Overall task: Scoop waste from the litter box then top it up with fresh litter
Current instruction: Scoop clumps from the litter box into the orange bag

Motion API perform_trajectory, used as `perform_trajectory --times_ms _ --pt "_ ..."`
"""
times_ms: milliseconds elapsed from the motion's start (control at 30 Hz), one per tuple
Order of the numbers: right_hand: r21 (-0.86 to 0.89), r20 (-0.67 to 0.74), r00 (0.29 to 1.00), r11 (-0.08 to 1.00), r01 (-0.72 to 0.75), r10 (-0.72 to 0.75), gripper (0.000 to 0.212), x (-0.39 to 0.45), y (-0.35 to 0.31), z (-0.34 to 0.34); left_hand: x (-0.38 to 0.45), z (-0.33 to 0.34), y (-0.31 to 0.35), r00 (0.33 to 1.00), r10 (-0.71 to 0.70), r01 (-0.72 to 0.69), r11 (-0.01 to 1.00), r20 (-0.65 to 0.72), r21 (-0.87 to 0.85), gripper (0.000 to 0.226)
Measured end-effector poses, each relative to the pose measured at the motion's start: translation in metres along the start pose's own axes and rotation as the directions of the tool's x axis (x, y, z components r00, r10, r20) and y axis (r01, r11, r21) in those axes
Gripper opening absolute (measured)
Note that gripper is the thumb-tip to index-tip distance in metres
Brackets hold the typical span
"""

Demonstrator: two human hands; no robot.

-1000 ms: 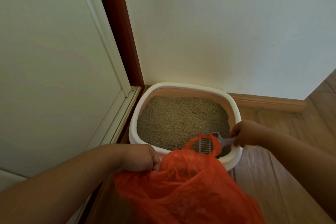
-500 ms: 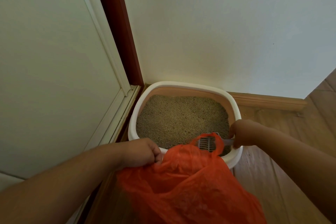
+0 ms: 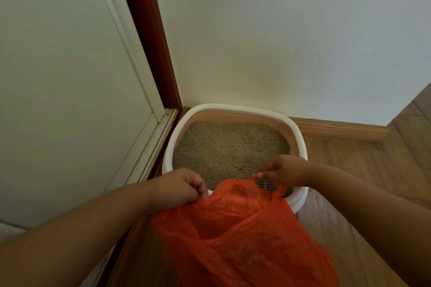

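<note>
The white litter box (image 3: pixel 300 137) with a peach inner wall stands in the room's corner, filled with tan litter (image 3: pixel 228 149). In front of it hangs an orange plastic bag (image 3: pixel 245 230), held open between both hands. My left hand (image 3: pixel 184 187) grips the bag's left rim. My right hand (image 3: pixel 283 169) pinches the bag's far right rim with its fingertips. Just below those fingers the slotted grey head of the scoop (image 3: pixel 267 185) shows at the box's near right corner. The scoop's handle is hidden under my right hand.
A white door panel (image 3: pixel 70 100) and its dark red frame (image 3: pixel 149 37) run along the left of the box. A white wall (image 3: pixel 279 42) is behind it, with a wooden skirting board (image 3: pixel 338 129). Wooden floor (image 3: pixel 363 170) lies to the right.
My right hand has slid left from the scoop's handle to the bag's rim. The scoop head has stayed in place. My left hand has lifted the bag's rim slightly.
</note>
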State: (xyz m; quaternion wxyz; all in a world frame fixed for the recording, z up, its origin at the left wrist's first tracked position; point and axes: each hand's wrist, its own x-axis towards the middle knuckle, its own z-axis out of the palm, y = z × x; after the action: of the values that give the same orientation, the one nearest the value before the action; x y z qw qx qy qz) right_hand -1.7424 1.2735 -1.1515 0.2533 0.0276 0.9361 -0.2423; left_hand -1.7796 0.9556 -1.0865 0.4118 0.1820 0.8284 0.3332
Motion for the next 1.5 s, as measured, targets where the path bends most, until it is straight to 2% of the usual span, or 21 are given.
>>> perform_trajectory --times_ms 133,267,467,533,633,800,933,1033,1133,1200,1300,1400,1467,1500 --pt "-0.122 0.028 0.999 0.992 -0.029 0.032 0.043 -0.005 -0.007 0.002 0.000 -0.002 -0.002 0.998 0.025 -0.026 0.999 -0.049 -0.025 0.044" --pt "-0.162 -0.008 0.999 0.986 -0.043 0.043 0.049 -0.003 -0.005 0.004 -0.001 -0.002 0.001 0.996 0.032 -0.036 0.998 -0.085 -0.047 0.040" --pt "-0.245 -0.063 0.987 0.957 -0.158 0.147 0.062 -0.002 -0.004 0.005 -0.002 -0.002 0.004 0.993 0.062 -0.067 0.996 -0.096 -0.051 0.040" --pt "-0.184 -0.070 0.987 0.971 -0.154 0.144 0.058 -0.005 -0.004 0.004 -0.003 -0.002 0.004 0.991 0.069 -0.077 0.994 -0.111 -0.071 0.043" --pt "-0.074 -0.157 0.974 0.982 -0.175 0.162 0.051 -0.010 -0.007 0.000 -0.005 -0.003 0.008 0.987 0.074 -0.087 0.992 -0.144 -0.088 0.043" --pt "0.166 -0.170 0.955 0.962 -0.215 0.243 0.065 -0.033 -0.037 -0.032 -0.005 -0.008 0.018 0.951 0.109 -0.139 0.987 -0.289 -0.085 0.053" --pt "0.310 -0.200 0.947 0.933 -0.181 0.250 0.047 -0.055 -0.072 -0.071 0.001 -0.022 0.037 0.902 0.119 -0.148 0.988 -0.416 -0.037 0.058" --pt "0.452 -0.233 0.931 0.879 -0.153 0.282 0.035 -0.082 -0.100 -0.098 -0.004 -0.032 0.063 0.885 0.100 -0.126 0.992 -0.456 -0.026 0.055" --pt "0.644 -0.265 0.895 0.756 -0.113 0.359 0.029 -0.125 -0.123 -0.110 -0.030 -0.032 0.094 0.849 0.098 -0.143 0.989 -0.520 -0.047 0.051" --pt "0.642 -0.327 0.864 0.761 -0.095 0.384 0.006 -0.151 -0.129 -0.110 -0.052 -0.032 0.113 0.833 0.105 -0.167 0.984 -0.543 -0.067 0.049" --pt "0.641 -0.425 0.809 0.766 -0.048 0.406 0.030 -0.176 -0.125 -0.093 -0.079 -0.027 0.128 0.823 0.082 -0.215 0.961 -0.562 -0.174 0.053" --pt "0.540 -0.535 0.783 0.841 0.028 0.317 0.029 -0.185 -0.125 -0.073 -0.087 -0.021 0.130 0.802 0.048 -0.264 0.923 -0.596 -0.281 0.068" --pt "0.467 -0.604 0.766 0.876 0.120 0.217 0.030 -0.184 -0.129 -0.073 -0.083 -0.019 0.131 0.778 0.069 -0.285 0.924 -0.625 -0.253 0.067" --pt "0.489 -0.581 0.790 0.860 0.146 0.197 0.022 -0.187 -0.136 -0.078 -0.083 -0.017 0.133 0.774 0.073 -0.299 0.918 -0.628 -0.262 0.064"
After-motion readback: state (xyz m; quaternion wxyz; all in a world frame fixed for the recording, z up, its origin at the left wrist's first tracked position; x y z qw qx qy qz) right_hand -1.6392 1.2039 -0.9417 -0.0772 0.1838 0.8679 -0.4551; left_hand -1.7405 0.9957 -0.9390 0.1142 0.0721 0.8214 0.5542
